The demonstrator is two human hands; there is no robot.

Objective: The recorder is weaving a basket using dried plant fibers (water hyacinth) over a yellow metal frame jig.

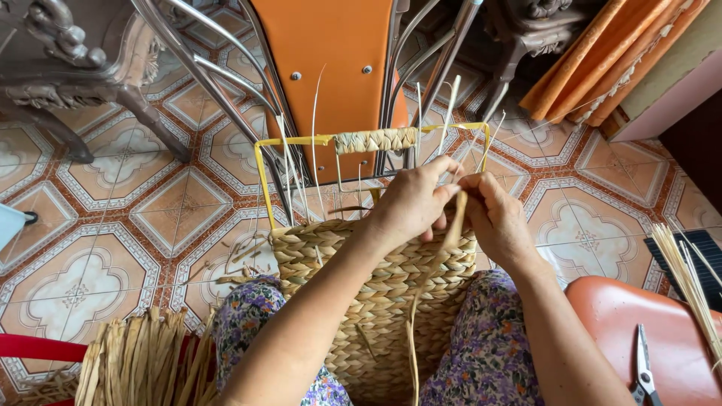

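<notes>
Weaving the basket (376, 301) rim: left hand (410, 203) and right hand (492, 218) pinch one straw strand (453, 225) at twelve o'clock, likely needing tucking next.

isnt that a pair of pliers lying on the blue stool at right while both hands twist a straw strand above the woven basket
Wrong only in the colour: the head view shows the pliers lying on a red stool. Both the left hand and right hand do twist a straw strand above the woven basket.

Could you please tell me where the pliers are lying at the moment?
In the head view, the pliers lie at the lower right on a red plastic seat, just right of the person's right forearm and below a bundle of pale reeds.
</notes>
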